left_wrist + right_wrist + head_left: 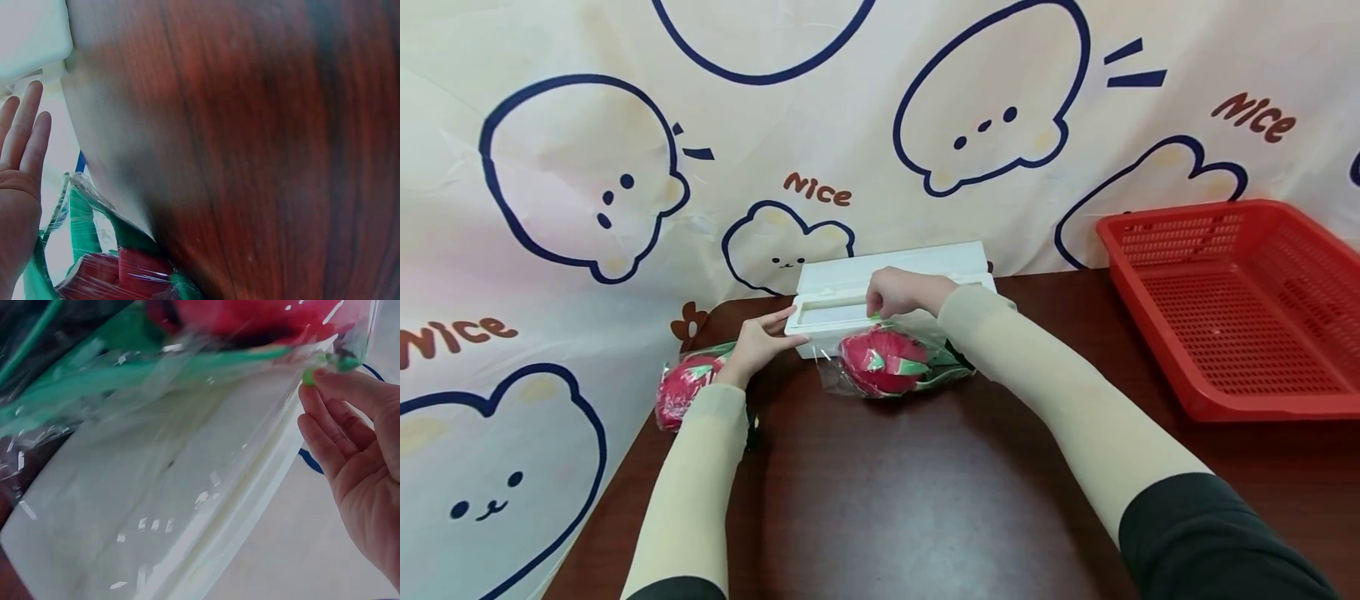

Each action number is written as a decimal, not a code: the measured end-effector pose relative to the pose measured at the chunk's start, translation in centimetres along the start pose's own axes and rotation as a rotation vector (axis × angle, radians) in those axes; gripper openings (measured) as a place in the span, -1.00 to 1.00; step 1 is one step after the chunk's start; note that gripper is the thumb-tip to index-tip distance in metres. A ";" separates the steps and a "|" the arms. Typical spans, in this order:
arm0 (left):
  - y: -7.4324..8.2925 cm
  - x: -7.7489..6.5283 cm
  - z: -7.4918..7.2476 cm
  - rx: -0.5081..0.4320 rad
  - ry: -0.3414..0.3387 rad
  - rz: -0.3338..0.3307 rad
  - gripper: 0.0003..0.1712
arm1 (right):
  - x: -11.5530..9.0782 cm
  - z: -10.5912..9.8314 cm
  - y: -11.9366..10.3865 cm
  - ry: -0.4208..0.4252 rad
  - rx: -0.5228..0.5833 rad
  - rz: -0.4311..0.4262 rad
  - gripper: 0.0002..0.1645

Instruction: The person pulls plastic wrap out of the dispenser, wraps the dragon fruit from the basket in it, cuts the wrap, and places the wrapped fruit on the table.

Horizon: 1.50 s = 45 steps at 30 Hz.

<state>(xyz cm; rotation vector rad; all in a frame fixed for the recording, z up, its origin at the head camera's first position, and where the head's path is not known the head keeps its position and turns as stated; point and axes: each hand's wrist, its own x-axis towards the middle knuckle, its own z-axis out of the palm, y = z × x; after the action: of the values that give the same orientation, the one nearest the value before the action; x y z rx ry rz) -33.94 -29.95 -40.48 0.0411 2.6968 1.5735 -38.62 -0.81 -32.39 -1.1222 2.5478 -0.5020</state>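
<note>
A long white box stands near the far table edge, its lid raised at the back and a shallow recess along its top. My left hand rests at the box's left end, fingers straight, thumb by the front corner. Over the recess, my right hand pinches a small bright green piece between thumb and finger; its kind is unclear. Against the box's front lies a red and green bundle wrapped in clear plastic. A second wrapped red bundle lies left of my left hand, partly behind the wrist.
A red plastic basket with meshed walls stands on the right of the dark brown table. Behind the table hangs a pale cloth printed with cartoon bears.
</note>
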 end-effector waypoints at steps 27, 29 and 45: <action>0.0 -0.6 -0.7 -0.001 -0.004 -0.005 -0.08 | -3.8 -0.6 2.5 0.051 -0.021 -0.055 -0.69; -0.1 -0.6 -0.8 -0.007 -0.005 -0.011 -0.08 | -4.2 -0.6 2.9 0.052 -0.016 -0.053 -0.71; 0.2 0.0 0.1 -0.029 -0.011 -0.043 -0.08 | -7.3 -0.8 5.4 0.084 -0.007 -0.030 -0.75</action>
<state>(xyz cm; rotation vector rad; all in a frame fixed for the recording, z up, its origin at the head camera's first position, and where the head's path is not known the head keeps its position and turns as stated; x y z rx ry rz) -33.91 -29.76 -40.40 -0.0083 2.6482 1.5954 -37.69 8.28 -33.00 -1.1673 2.6090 -0.5600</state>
